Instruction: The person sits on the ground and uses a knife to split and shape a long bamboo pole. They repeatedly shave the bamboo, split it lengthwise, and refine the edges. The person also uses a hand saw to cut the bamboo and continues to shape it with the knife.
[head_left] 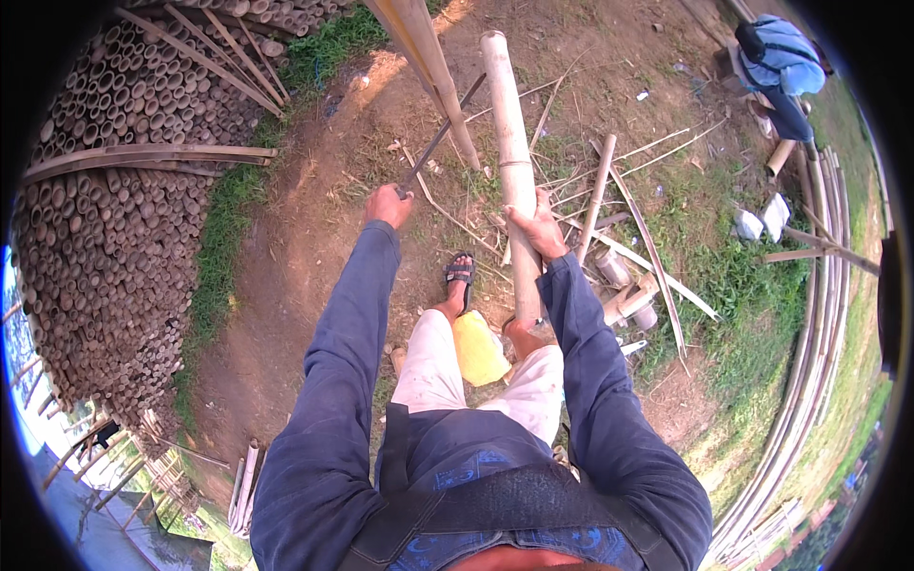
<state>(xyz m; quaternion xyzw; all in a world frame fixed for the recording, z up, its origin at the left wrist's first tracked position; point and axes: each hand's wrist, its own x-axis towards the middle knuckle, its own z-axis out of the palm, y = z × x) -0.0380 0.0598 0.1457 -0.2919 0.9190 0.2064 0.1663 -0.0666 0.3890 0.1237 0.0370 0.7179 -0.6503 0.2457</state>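
My left hand [388, 206] is closed around the near end of a long, thin dark blade [446, 129], which slants up and to the right. Its far tip reaches close to the upper part of a pale bamboo pole [514, 143]. My right hand [539, 228] grips that pole at its lower half, thumb across the front. The pole stands slightly tilted between my feet and the top of the view, with a node ring across its middle. Another thicker bamboo piece [419, 57] leans in from the top edge, behind the blade.
Stacked bamboo [124, 190] fills the left side. Split strips [657, 257] and short offcuts [628, 295] litter the ground to the right, before long poles [819, 314]. A yellow bag [479, 350] lies between my legs. Another person [781, 67] is at the far right.
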